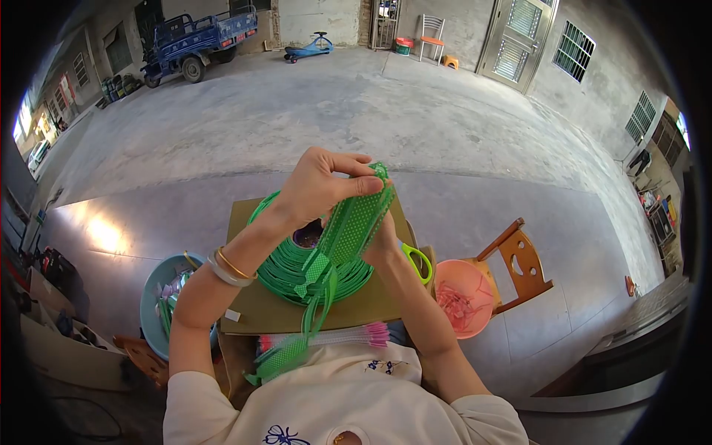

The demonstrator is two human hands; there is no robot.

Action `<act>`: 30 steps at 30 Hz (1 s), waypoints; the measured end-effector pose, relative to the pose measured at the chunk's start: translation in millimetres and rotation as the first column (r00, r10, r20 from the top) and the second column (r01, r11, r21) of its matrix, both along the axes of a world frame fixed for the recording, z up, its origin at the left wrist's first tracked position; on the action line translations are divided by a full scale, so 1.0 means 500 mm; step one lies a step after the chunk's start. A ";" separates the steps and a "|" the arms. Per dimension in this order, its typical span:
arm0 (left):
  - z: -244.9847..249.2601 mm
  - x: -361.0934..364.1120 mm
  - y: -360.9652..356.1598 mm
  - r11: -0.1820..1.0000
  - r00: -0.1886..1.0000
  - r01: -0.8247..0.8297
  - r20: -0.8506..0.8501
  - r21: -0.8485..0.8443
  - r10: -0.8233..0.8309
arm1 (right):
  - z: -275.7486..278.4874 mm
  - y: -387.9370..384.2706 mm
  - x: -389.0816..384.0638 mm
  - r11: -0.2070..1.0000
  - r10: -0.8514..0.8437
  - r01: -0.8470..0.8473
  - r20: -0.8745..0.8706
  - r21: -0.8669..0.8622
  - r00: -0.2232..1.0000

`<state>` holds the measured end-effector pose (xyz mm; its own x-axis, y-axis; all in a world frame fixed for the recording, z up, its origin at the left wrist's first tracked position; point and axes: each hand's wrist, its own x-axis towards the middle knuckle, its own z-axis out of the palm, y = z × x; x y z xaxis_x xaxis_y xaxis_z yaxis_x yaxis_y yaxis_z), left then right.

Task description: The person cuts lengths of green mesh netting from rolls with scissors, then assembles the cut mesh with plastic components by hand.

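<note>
Above the table, my left hand [326, 182] pinches the top of a green ribbon with white dots [360, 219] between thumb and fingers. The ribbon is gathered in long folds, and its loose tails hang down toward my lap. My right hand [383, 241] grips the same ribbon from behind and to the right; most of its fingers are hidden by the folds. Below the hands lies a big coil of green ribbon [278, 271] with a dark hole in its centre. Scissors with yellow-green handles [421, 264] rest at the table's right side.
The coil lies on a brown tabletop [256, 319]. Pink-tipped sticks [348, 336] lie across my lap. A blue basin [150, 297] stands left; a pink basin [478, 285] of pink strips sits right, by a wooden chair [526, 274]. A blue three-wheeled truck [200, 41] is parked behind.
</note>
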<state>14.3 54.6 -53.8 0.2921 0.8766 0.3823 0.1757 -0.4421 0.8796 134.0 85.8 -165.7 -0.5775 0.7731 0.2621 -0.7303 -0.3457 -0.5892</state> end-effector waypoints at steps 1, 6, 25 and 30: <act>-0.005 -0.002 0.009 0.999 0.999 -0.034 -0.009 0.017 0.035 | 0.020 -0.018 -0.001 0.995 0.071 -0.071 -0.003 0.066 0.997; -0.001 -0.018 0.008 0.979 0.996 -0.088 0.005 -0.183 0.090 | 0.067 -0.052 -0.007 0.980 0.149 -0.143 -0.038 0.140 0.988; -0.122 -0.107 -0.127 0.497 0.870 0.472 0.291 -0.728 -0.398 | 0.084 0.078 0.156 0.950 -0.296 0.258 -0.240 -0.177 0.925; -0.083 -0.152 -0.161 0.547 0.918 0.396 0.305 -0.738 -0.253 | 0.055 0.103 0.199 0.951 -0.304 0.278 -0.266 -0.133 0.915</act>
